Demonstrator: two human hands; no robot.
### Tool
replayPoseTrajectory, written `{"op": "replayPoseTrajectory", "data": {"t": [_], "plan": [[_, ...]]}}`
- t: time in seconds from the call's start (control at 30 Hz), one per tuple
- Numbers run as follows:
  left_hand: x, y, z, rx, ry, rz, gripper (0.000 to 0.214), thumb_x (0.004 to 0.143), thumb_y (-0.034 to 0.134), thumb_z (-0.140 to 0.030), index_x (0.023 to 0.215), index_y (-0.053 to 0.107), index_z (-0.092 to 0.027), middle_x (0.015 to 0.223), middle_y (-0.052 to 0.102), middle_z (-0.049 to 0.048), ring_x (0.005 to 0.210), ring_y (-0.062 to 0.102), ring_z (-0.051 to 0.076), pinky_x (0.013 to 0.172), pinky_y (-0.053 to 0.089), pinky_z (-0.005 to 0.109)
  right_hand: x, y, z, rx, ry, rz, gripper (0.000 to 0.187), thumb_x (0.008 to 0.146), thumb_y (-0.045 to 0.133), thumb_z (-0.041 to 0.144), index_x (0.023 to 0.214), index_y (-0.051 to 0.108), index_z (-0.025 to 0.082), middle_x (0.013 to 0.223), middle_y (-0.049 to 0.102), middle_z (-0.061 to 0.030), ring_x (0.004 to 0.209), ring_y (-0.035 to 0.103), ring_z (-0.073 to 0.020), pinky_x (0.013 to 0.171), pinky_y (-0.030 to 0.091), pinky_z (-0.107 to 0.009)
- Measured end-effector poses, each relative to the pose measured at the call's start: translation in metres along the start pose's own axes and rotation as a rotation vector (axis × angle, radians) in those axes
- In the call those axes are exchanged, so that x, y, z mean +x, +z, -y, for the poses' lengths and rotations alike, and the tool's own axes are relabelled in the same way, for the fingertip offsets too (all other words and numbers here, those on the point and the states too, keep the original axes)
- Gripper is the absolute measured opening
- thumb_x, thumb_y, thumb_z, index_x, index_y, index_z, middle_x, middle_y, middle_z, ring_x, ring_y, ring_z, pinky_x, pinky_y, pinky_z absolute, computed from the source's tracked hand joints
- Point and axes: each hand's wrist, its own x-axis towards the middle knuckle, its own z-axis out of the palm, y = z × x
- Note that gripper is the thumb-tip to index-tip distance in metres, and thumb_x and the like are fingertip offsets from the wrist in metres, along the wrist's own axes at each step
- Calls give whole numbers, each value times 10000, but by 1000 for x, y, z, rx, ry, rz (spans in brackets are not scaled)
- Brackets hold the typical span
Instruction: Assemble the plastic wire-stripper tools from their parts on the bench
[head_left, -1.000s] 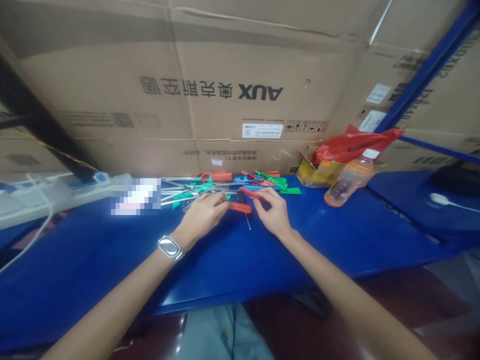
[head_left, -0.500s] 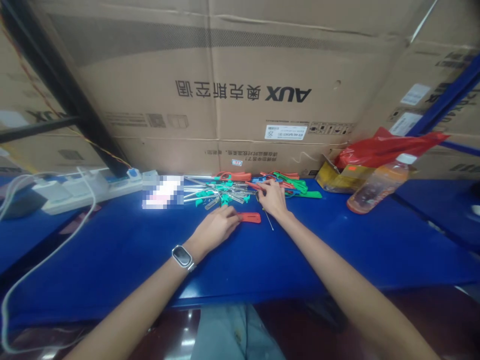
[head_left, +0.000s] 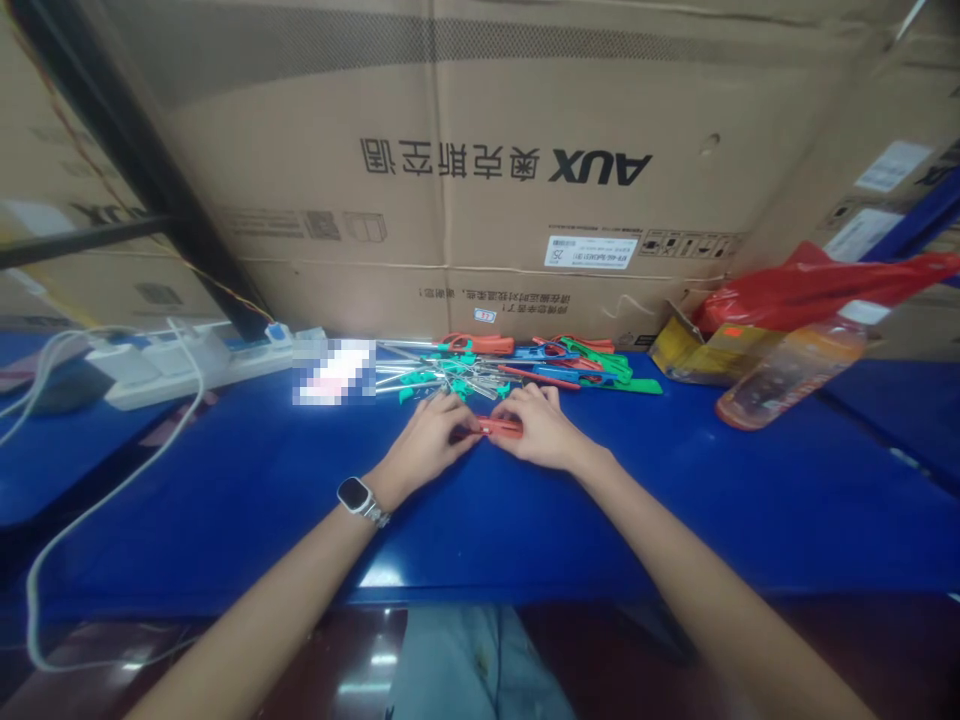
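Note:
Close to the table's middle, my left hand (head_left: 433,438) is closed on the left end of a flat red plastic piece (head_left: 501,427). Its right end is pinched by my right hand (head_left: 541,425), so both hands hold it just in front of a pile. Fingers cover parts of the piece. Right behind my fingers lie thin metal rods with green plastic ends (head_left: 420,378). To their right are red, blue and green plastic pieces (head_left: 600,362) like the one in my hands.
A blurred, bright rectangular thing (head_left: 334,372) lies left of the rods. Farther left is a white power strip (head_left: 217,360) with plugs and a trailing cable. A bottle (head_left: 795,370) leans beside a yellow box (head_left: 694,352) and red bag (head_left: 817,285). A large carton (head_left: 487,100) stands behind.
My right hand has come from the pile, nearer and slightly left, onto the red piece in my left hand. The red piece and thin metal rod at my right hand before no longer show there.

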Motion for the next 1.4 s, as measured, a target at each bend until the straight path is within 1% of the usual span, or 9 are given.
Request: {"op": "replayPoseTrajectory", "data": {"t": [0.13, 0.23, 0.3, 0.4, 0.57, 0.7, 0.87, 1.27, 1.4], "plan": [[-2, -1, -3, -22, -51, -29, 44, 900, 654, -240, 937, 673, -227, 1025, 646, 30, 1037, 579, 238, 905, 434, 411, -1, 0, 5, 106, 80, -12, 107, 830, 662, 313, 835, 626, 212, 788, 653, -28, 841, 552, -224, 811, 361, -367], [-3, -1, -7, -104, -37, -131, 80, 896, 651, -225, 972, 674, -229, 1071, 642, 40, 1047, 590, 225, 930, 457, 406, -4, -1, 12, 170, 79, -38, 67, 900, 559, 286, 913, 586, 226, 777, 663, -14, 741, 560, -204, 750, 388, -334], [-2, 0, -11, -195, -19, -226, 89, 906, 636, -229, 988, 671, -223, 1052, 642, 42, 1007, 608, 204, 906, 491, 373, -6, 0, 16, 206, 74, -79, 90, 927, 513, 285, 993, 555, 239, 826, 678, -21, 755, 581, -216, 724, 402, -325], [0, 2, -18, -310, -16, -339, 93, 919, 617, -220, 1001, 659, -217, 977, 653, 28, 916, 632, 172, 837, 527, 324, -5, 5, 21, 301, 96, -125, 100, 961, 449, 294, 1030, 509, 254, 829, 674, -17, 757, 607, -218, 696, 418, -316], [2, 7, -22, -393, -105, -437, 121, 889, 670, -228, 1008, 662, -206, 953, 658, 22, 781, 641, 139, 745, 548, 288, -2, 18, 23, 482, 158, -132, 116, 994, 375, 339, 1048, 440, 260, 714, 607, 19, 622, 565, -190, 618, 423, -298], [2, 10, -20, -398, -121, -460, 123, 887, 676, -243, 1003, 675, -202, 937, 651, 25, 731, 635, 131, 714, 554, 288, -2, 27, 23, 556, 148, -180, 95, 997, 370, 337, 1037, 416, 263, 700, 584, 27, 597, 547, -179, 603, 428, -294], [3, 10, -19, -396, -120, -483, 97, 902, 657, -260, 968, 679, -192, 923, 660, 32, 722, 635, 134, 706, 558, 291, -1, 34, 27, 607, 149, -180, 82, 1000, 362, 327, 1036, 390, 258, 705, 566, 32, 607, 541, -174, 606, 423, -291], [5, 5, -19, -410, -148, -473, 52, 872, 693, -225, 860, 665, -182, 831, 678, 10, 718, 649, 139, 681, 547, 275, -1, 36, 31, 654, 172, -180, 118, 996, 365, 364, 1047, 373, 258, 718, 542, 32, 619, 520, -171, 627, 420, -298], [6, 3, -17, -458, -168, -466, 105, 863, 705, -261, 920, 663, -185, 865, 685, 19, 709, 651, 136, 680, 561, 277, 1, 36, 31, 661, 189, -197, 123, 992, 359, 365, 1046, 365, 255, 692, 539, 35, 611, 530, -177, 609, 425, -302]]}}
